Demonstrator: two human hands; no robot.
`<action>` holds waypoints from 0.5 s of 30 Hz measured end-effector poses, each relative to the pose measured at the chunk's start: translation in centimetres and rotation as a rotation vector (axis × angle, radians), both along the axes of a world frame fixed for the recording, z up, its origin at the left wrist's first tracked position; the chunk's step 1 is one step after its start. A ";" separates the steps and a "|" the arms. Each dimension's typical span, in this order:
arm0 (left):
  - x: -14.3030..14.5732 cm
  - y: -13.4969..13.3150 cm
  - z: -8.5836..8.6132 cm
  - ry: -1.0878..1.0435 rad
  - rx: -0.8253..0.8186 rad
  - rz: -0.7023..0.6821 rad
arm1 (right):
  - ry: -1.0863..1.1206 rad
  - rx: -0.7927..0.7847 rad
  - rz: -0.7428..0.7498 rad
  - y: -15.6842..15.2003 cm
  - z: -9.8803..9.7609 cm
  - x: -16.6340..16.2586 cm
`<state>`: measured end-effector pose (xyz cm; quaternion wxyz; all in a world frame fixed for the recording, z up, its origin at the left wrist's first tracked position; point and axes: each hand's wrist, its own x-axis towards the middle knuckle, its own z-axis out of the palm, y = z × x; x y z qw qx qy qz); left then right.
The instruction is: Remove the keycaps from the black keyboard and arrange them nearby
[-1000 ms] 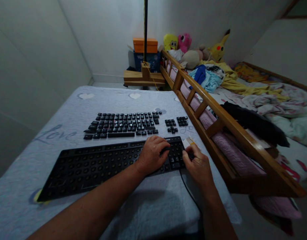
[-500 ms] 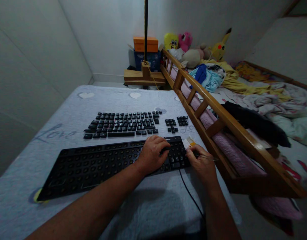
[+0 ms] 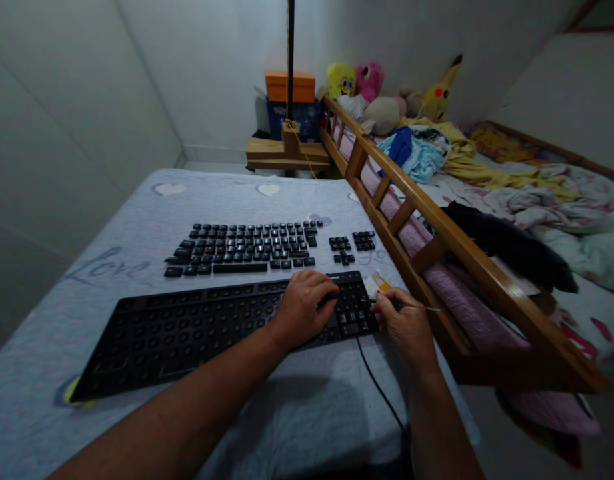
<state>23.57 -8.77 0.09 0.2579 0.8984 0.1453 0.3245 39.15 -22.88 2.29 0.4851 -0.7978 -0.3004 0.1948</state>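
A black keyboard (image 3: 151,337) lies slanted across the quilted cover, most of its keycaps off and round key seats showing. A group of keys is still fitted at its right end. My left hand (image 3: 307,307) rests on the right-centre part of the keyboard, fingers curled and pressing on it. At the keyboard's right edge, my right hand (image 3: 404,323) pinches a thin, dark metal tool (image 3: 421,307), its tip over the keys; its exact kind is unclear. Beyond the keyboard, loose black keycaps (image 3: 241,250) are laid out in rows, with smaller groups (image 3: 341,245) to their right.
A small white and yellow packet (image 3: 379,283) lies beside my right hand. A black cable (image 3: 379,387) runs toward me. The wooden bed rail (image 3: 401,187) borders the right side, with bedding and plush toys (image 3: 341,81) behind. An orange box (image 3: 291,87) stands at the back.
The tool in my right hand has turned slightly, so its shaft shows more clearly. The left hand stays in place on the keyboard. The whole view has shifted very slightly.
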 end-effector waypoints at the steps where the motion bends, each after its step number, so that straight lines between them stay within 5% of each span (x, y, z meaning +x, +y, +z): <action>1: 0.0 0.0 0.0 0.001 0.000 0.000 | -0.072 0.001 0.016 0.0 0.0 -0.2; 7: 0.0 0.0 0.0 0.010 0.001 0.003 | -0.407 -0.003 0.108 -0.1 0.1 -1.5; 15: 0.0 0.0 0.1 0.000 -0.001 0.003 | -0.080 -0.041 0.062 0.2 0.4 0.6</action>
